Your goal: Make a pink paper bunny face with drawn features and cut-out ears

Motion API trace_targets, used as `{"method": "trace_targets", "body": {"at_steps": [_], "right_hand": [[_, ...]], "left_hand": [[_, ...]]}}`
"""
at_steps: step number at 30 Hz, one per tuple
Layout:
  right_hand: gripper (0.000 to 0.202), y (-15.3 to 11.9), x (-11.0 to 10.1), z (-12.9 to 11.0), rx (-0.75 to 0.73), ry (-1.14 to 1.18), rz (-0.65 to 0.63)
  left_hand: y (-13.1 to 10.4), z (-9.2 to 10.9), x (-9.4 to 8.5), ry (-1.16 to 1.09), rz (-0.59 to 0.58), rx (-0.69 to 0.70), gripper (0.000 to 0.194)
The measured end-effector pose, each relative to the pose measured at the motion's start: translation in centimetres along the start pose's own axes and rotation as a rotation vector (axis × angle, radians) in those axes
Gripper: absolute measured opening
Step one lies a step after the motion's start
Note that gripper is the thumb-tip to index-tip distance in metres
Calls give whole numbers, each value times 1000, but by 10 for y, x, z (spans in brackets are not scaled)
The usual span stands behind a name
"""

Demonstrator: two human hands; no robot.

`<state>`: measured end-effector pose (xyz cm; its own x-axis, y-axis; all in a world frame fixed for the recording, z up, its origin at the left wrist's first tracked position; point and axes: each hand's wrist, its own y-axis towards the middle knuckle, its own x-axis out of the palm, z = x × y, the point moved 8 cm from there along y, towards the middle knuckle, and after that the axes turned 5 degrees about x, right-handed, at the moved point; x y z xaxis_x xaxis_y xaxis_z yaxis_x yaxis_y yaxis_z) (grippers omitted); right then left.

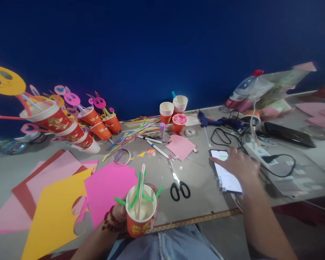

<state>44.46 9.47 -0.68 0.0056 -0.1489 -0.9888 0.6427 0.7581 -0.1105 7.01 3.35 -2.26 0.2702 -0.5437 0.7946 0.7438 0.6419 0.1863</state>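
Observation:
My left hand point(120, 213), a beaded bracelet at its wrist, is closed around a red paper cup point(137, 228) near the table's front edge. Green bent straws point(137, 195) and a striped straw point(142, 180) stand in the cup, their upper ends above or outside the rim. Over a lit smartphone point(224, 173) lying on the table, my right hand point(239, 164) is open, thumb stretched out across the screen's upper part. Whether its fingertips press the screen I cannot tell. Between my hands lie black-handled scissors point(178, 187), blades pointing away from me.
Decorated cups point(56, 119) with paper faces lean at the left. Coloured paper sheets point(56, 202) cover the left front. Loose straws point(135, 133), stacked cups point(167, 110) and a glue gun point(213, 121) lie farther back. Cables, a power strip point(260, 153) and a bottle point(241, 92) occupy the right.

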Motion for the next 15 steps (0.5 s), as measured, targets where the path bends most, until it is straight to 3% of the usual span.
{"method": "trace_targets", "body": {"at_steps": [6,15], "right_hand": [[81,2,1,-1,-2,2,40],[81,-3,-3,1,-22,-12,-15]], "left_hand": [[1,0,1,-10,-36,8,79],[6,3,7,27,-62,48,81]]}}
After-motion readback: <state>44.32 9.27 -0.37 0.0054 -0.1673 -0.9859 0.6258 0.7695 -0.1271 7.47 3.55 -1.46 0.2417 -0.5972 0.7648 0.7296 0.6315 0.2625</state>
